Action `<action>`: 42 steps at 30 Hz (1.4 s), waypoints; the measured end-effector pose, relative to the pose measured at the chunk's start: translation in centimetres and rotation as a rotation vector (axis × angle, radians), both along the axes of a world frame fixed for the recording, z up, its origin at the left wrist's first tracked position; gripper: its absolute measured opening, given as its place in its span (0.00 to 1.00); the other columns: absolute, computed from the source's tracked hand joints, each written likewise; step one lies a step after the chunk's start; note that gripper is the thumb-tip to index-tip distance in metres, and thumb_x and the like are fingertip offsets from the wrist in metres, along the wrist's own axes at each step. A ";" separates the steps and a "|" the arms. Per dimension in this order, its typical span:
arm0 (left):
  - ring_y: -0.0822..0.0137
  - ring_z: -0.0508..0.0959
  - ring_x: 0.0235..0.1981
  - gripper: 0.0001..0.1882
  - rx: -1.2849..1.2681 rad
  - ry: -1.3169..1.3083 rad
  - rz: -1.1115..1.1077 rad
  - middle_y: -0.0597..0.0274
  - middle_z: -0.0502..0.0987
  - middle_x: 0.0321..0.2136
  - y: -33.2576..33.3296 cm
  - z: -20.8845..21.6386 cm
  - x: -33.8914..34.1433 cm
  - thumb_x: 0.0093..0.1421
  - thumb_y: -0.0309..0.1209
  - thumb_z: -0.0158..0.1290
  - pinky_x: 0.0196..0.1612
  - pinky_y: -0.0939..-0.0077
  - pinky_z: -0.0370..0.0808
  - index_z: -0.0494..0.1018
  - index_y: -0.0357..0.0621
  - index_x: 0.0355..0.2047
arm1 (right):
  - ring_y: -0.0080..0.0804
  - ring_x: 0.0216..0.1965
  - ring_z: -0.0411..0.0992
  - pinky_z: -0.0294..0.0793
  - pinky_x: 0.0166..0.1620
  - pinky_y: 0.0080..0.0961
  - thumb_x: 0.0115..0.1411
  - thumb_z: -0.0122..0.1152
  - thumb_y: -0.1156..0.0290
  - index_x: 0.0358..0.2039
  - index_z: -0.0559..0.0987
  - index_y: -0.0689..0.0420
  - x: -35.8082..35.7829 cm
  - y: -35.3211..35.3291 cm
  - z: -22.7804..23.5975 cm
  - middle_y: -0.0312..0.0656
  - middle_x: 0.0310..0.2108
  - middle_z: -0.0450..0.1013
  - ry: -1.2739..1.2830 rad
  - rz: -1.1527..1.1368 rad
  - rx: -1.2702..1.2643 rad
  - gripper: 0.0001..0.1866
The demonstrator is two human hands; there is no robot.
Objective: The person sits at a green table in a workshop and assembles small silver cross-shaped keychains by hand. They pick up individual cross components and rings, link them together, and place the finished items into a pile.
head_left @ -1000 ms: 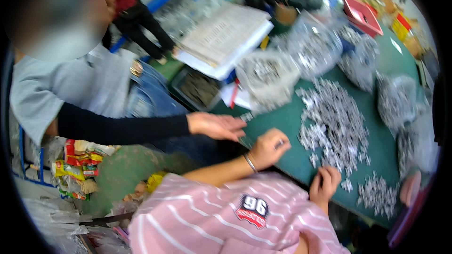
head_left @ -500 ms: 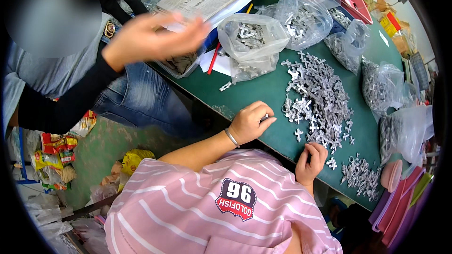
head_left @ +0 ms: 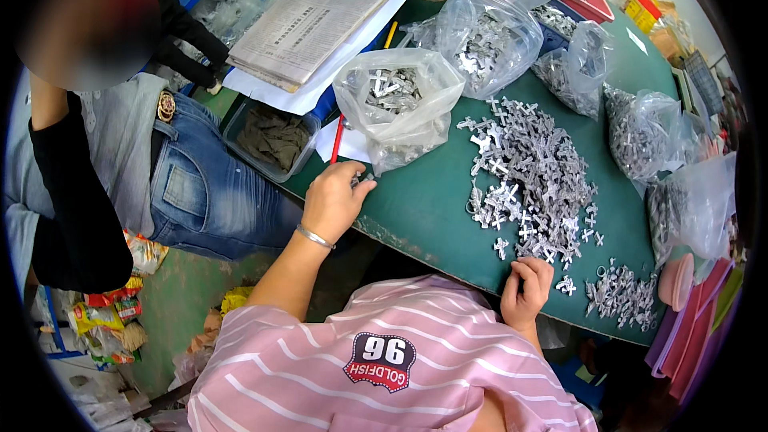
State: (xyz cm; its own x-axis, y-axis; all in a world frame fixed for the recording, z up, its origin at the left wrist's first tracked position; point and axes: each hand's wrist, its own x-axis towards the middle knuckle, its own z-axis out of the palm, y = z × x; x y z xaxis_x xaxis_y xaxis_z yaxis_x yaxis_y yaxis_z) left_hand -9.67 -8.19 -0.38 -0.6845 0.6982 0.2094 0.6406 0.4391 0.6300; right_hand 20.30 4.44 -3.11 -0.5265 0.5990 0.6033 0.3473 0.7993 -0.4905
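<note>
My left hand (head_left: 336, 202) is at the table's left edge, beside the bag of crosses. Its thumb and fingers are closed around a small silver-grey metal cross (head_left: 358, 179), mostly covered by the fingers. My right hand (head_left: 526, 292) rests at the front table edge with its fingers curled in; what they hold, if anything, is hidden. Just beyond it spreads a large pile of silver-grey metal crosses (head_left: 538, 180). One loose cross (head_left: 501, 248) lies at the pile's near left, and another cross (head_left: 565, 285) lies right of my right hand.
An open plastic bag of crosses (head_left: 392, 124) stands left of the pile; several filled bags line the far and right sides. A smaller heap of metal pieces (head_left: 620, 296) lies near right. A red pen (head_left: 338, 140), newspapers (head_left: 316, 28) and a cloth-filled tub (head_left: 272, 140) are left, near another person.
My left hand has moved left and away from me, to where a loose cross lay beside the bag. The other person's arm has drawn back from over the newspapers. My right hand stays put.
</note>
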 end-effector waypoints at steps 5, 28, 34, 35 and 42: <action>0.49 0.75 0.29 0.10 -0.267 0.077 -0.057 0.48 0.75 0.25 1.7 0.4 -0.4 0.46 0.31 0.58 0.32 0.61 0.72 0.73 0.38 0.26 | 0.42 0.31 0.67 0.65 0.36 0.31 0.40 0.54 0.86 0.25 0.74 0.62 0.0 0.1 0.0 0.46 0.29 0.70 0.015 -0.006 -0.023 0.10; 0.72 0.69 0.15 0.09 0.734 -1.403 -0.299 0.55 0.75 0.26 1.6 3.5 3.2 0.53 0.24 0.52 0.13 0.85 0.60 0.71 0.35 0.36 | 0.41 0.30 0.67 0.66 0.34 0.30 0.39 0.54 0.87 0.25 0.74 0.62 0.8 0.1 -0.4 0.44 0.28 0.70 0.078 -0.002 -0.040 0.10; 0.72 0.70 0.16 0.08 0.724 -1.335 -0.318 0.54 0.75 0.27 1.4 4.0 3.5 0.53 0.23 0.53 0.14 0.86 0.61 0.71 0.35 0.35 | 0.42 0.31 0.67 0.66 0.36 0.31 0.40 0.53 0.87 0.25 0.74 0.62 0.5 0.1 0.0 0.45 0.28 0.70 0.071 -0.022 -0.021 0.10; 0.73 0.70 0.16 0.09 0.719 -1.333 -0.305 0.54 0.75 0.26 1.1 4.0 3.6 0.52 0.23 0.54 0.15 0.86 0.62 0.72 0.35 0.35 | 0.42 0.31 0.67 0.66 0.36 0.31 0.40 0.54 0.87 0.25 0.74 0.61 0.4 0.1 -0.1 0.44 0.28 0.70 0.070 -0.022 -0.021 0.10; 0.79 0.70 0.15 0.08 0.450 -1.052 -0.014 0.61 0.75 0.22 -0.3 1.6 2.3 0.51 0.23 0.55 0.16 0.88 0.63 0.73 0.35 0.33 | 0.41 0.31 0.67 0.66 0.36 0.30 0.40 0.54 0.87 0.25 0.74 0.62 0.3 -0.2 0.1 0.44 0.28 0.70 0.043 -0.027 -0.014 0.10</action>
